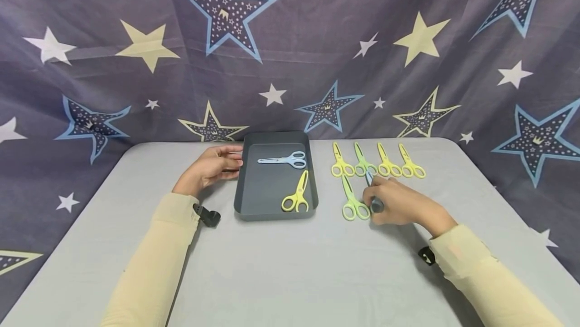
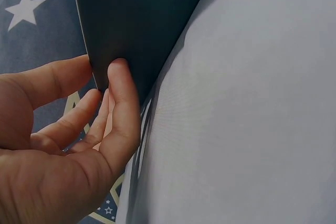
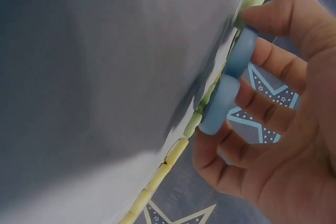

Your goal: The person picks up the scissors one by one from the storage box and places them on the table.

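Observation:
My left hand (image 1: 217, 166) rests with its fingertips against the outer left wall of a dark grey tray (image 1: 262, 206); in the left wrist view, its lightly bent fingers touch the tray wall (image 2: 131, 19). Inside the tray lie light blue scissors (image 1: 296, 159) and yellow scissors (image 1: 296, 198). My right hand (image 1: 399, 198) pinches a second pair of blue scissors (image 3: 220, 103) at the handles, right of the tray. Its hand partly hides them in the head view. Green scissors (image 1: 351, 201) lie just left of that hand.
Behind the right hand lies a row of scissors: yellow ones (image 1: 343, 170), green ones (image 1: 364, 168), and two more yellow pairs (image 1: 388, 169) on the grey-white tablecloth (image 1: 290, 271). A star-patterned curtain (image 1: 290, 65) hangs along the back edge.

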Demonstrator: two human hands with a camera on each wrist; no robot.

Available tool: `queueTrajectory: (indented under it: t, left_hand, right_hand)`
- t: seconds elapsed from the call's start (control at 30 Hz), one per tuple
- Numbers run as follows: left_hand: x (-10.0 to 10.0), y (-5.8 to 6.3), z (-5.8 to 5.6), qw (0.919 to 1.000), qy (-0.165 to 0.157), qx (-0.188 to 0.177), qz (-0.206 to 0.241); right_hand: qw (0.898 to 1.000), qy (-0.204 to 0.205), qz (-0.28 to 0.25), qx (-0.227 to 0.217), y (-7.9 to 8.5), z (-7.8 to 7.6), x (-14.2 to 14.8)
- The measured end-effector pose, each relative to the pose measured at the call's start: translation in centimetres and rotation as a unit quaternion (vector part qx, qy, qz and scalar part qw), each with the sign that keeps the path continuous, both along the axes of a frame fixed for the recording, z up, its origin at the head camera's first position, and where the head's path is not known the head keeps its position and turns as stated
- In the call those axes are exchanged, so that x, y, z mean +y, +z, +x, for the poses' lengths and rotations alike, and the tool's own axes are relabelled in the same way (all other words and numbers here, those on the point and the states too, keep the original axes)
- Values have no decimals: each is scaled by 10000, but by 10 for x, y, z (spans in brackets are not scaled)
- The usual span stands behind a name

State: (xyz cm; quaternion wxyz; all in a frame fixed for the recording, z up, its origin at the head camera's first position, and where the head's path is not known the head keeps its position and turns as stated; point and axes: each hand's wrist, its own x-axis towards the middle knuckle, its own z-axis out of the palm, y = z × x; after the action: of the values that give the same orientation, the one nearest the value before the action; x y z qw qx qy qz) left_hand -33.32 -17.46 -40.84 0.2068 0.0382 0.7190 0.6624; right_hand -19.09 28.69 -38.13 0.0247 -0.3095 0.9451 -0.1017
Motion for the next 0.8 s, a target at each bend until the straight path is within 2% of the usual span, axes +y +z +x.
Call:
queueTrajectory:
  t: [0.5, 0.7, 0.8]
  left_hand:
    - [-1, 0, -1, 10000, -27, 59, 33]
    - [-1, 0, 0, 10000, -3, 12, 34]
    - [-1, -1, 0, 10000, 4, 0, 46]
  right_hand:
    - [9994, -68, -106, -314, 0, -1, 4]
    - [9986, 66, -197, -491, 6, -2, 3]
    - [9990, 78, -206, -380, 11, -4, 1]
